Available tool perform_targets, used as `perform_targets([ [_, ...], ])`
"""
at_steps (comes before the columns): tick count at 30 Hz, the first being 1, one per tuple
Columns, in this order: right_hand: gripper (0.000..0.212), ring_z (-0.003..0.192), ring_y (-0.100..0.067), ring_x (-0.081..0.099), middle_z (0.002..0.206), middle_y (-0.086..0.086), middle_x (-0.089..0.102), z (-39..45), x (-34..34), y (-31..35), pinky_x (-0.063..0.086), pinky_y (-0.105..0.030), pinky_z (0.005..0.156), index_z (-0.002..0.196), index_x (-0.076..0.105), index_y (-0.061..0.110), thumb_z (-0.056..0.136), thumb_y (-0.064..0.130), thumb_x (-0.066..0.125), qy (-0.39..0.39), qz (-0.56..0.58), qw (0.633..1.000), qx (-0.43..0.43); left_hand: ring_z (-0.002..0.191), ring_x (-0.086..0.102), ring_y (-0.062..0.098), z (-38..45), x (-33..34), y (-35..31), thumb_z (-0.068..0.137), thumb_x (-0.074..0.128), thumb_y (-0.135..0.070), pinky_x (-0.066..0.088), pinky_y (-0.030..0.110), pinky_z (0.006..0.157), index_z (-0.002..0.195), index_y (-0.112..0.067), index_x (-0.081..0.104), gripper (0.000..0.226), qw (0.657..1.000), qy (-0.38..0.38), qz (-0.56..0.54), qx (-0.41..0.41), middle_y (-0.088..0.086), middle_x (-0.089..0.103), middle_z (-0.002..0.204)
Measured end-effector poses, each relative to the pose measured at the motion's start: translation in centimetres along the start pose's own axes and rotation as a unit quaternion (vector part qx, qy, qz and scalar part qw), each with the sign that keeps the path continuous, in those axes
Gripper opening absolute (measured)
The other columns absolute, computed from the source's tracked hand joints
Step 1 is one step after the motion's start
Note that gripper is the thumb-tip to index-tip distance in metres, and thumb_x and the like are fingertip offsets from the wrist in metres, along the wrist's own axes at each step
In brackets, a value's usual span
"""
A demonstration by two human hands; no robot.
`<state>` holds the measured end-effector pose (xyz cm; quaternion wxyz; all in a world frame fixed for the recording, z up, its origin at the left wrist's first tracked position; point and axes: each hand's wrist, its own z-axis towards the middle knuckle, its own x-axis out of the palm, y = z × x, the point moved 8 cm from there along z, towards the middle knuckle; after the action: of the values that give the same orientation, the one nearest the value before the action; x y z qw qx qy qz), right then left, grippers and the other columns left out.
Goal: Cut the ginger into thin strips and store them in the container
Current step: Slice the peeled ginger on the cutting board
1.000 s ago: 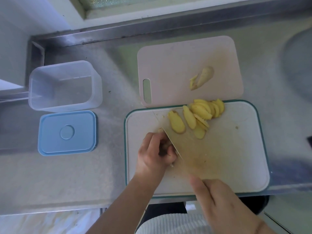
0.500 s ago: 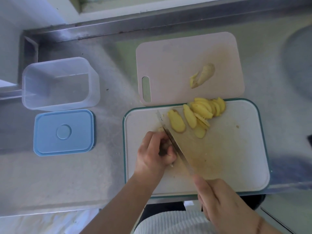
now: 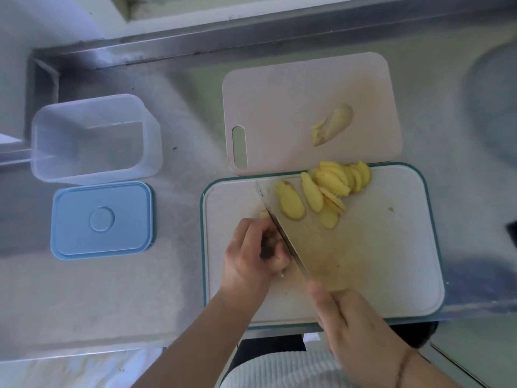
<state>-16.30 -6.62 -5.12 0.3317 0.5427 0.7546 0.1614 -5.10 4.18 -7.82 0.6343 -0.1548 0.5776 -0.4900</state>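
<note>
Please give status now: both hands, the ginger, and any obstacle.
Left hand pinning ginger piece on white board; right hand gripping knife, blade against it. Slices piled beyond blade, no strips yet. Container open, empty. No obstacle.

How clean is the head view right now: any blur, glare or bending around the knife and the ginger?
Head view: the right hand and knife are motion-smeared; the ginger slices are fairly sharp; the left hand hides the piece being cut; soft window glare washes the steel counter; wide-angle bending curves the back ledge and the container.
</note>
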Motion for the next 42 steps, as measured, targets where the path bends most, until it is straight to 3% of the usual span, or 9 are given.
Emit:
perform_targets([
  [5, 0.065, 0.034, -0.006, 0.036, 0.035, 0.006, 0.036, 4.7, -0.3, 2.8, 0.025, -0.015, 0.042, 0.05, 0.038, 0.017, 0.078, 0.073, 0.018, -0.042, -0.003, 0.999, -0.023, 0.068, 0.05, 0.006, 0.1, -0.3, -0.3, 0.094, 0.066, -0.03, 0.04, 0.003, 0.068, 0.096, -0.009, 0.06, 0.022, 1.0, -0.002, -0.014, 0.004, 0.007, 0.06, 0.081],
  [14, 0.055, 0.044, -0.008, 0.035, 0.038, 0.007, 0.036, -0.5, 0.7, -1.0, 0.032, -0.024, 0.053, 0.051, 0.029, 0.02, 0.083, 0.064, 0.021, -0.029, -0.005, 1.0, 0.0, 0.069, 0.051, 0.005, 0.2, 0.0, 0.0, 0.078, 0.063, -0.012, 0.042, 0.002, 0.07, 0.093, -0.007, 0.064, 0.016, 1.0, -0.004, 0.001, 0.0, 0.008, 0.062, 0.081],
  [20, 0.061, 0.036, -0.008, 0.032, 0.033, 0.006, 0.032, 3.0, 0.1, 1.9, 0.029, -0.018, 0.043, 0.048, 0.03, 0.017, 0.082, 0.068, 0.02, -0.056, 0.009, 0.998, -0.021, 0.069, 0.051, 0.008, 0.1, 0.1, -0.1, 0.082, 0.066, -0.016, 0.042, 0.002, 0.07, 0.088, 0.001, 0.068, 0.019, 1.0, 0.01, 0.003, -0.005, 0.008, 0.061, 0.081],
  [24, 0.063, 0.037, -0.007, 0.03, 0.037, 0.005, 0.03, 3.3, -0.4, 1.2, 0.029, -0.02, 0.045, 0.048, 0.029, 0.018, 0.082, 0.07, 0.021, -0.064, 0.012, 0.998, -0.02, 0.068, 0.049, 0.006, 0.2, -0.2, 0.0, 0.081, 0.066, -0.017, 0.04, 0.001, 0.069, 0.097, -0.014, 0.058, 0.018, 1.0, -0.002, -0.009, -0.001, 0.007, 0.06, 0.081],
  [27, 0.068, 0.035, -0.01, 0.027, 0.042, 0.005, 0.028, 3.4, -2.2, -0.3, 0.027, -0.026, 0.043, 0.053, 0.032, 0.014, 0.077, 0.078, 0.024, -0.053, 0.074, 0.996, 0.015, 0.069, 0.049, 0.005, 0.2, -0.3, -0.1, 0.081, 0.064, -0.016, 0.04, 0.001, 0.07, 0.097, -0.017, 0.055, 0.019, 1.0, -0.001, -0.009, -0.001, 0.006, 0.06, 0.082],
  [30, 0.065, 0.034, -0.014, 0.02, 0.05, -0.005, 0.024, 3.5, -3.1, -1.0, 0.021, -0.018, 0.037, 0.059, 0.032, 0.014, 0.079, 0.075, 0.031, 0.006, 0.184, 0.98, 0.081, 0.071, 0.049, 0.005, 0.1, -0.3, -0.1, 0.081, 0.063, -0.017, 0.041, 0.002, 0.07, 0.098, -0.017, 0.055, 0.019, 1.0, 0.005, -0.003, -0.004, 0.006, 0.06, 0.083],
  [35, 0.062, 0.032, -0.013, 0.021, 0.046, -0.002, 0.025, 2.5, -3.2, -0.1, 0.023, -0.018, 0.037, 0.057, 0.031, 0.016, 0.08, 0.073, 0.032, 0.028, 0.209, 0.974, 0.085, 0.076, 0.053, 0.004, -0.2, -0.6, -0.4, 0.085, 0.062, -0.015, 0.043, 0.004, 0.074, 0.095, -0.007, 0.065, 0.013, 1.0, 0.021, 0.005, -0.008, 0.004, 0.062, 0.088],
  [37, 0.063, 0.033, -0.013, 0.022, 0.045, 0.0, 0.026, 1.6, -2.9, 0.5, 0.019, -0.019, 0.037, 0.058, 0.032, 0.014, 0.08, 0.073, 0.03, 0.013, 0.187, 0.98, 0.061, 0.082, 0.057, 0.006, -0.2, -0.8, -0.7, 0.088, 0.059, -0.011, 0.044, 0.006, 0.08, 0.092, -0.001, 0.068, 0.014, 1.0, 0.015, 0.003, -0.001, 0.006, 0.065, 0.09],
  [42, 0.065, 0.045, -0.009, 0.041, 0.043, 0.005, 0.042, -0.4, -1.5, 2.0, 0.033, -0.02, 0.05, 0.052, 0.036, 0.017, 0.081, 0.074, 0.021, -0.037, 0.01, 0.997, -0.061, 0.081, 0.059, 0.008, -0.3, -0.9, -1.1, 0.084, 0.062, -0.007, 0.048, 0.01, 0.08, 0.09, -0.007, 0.067, 0.008, 0.999, -0.021, 0.009, 0.024, 0.001, 0.066, 0.088],
])
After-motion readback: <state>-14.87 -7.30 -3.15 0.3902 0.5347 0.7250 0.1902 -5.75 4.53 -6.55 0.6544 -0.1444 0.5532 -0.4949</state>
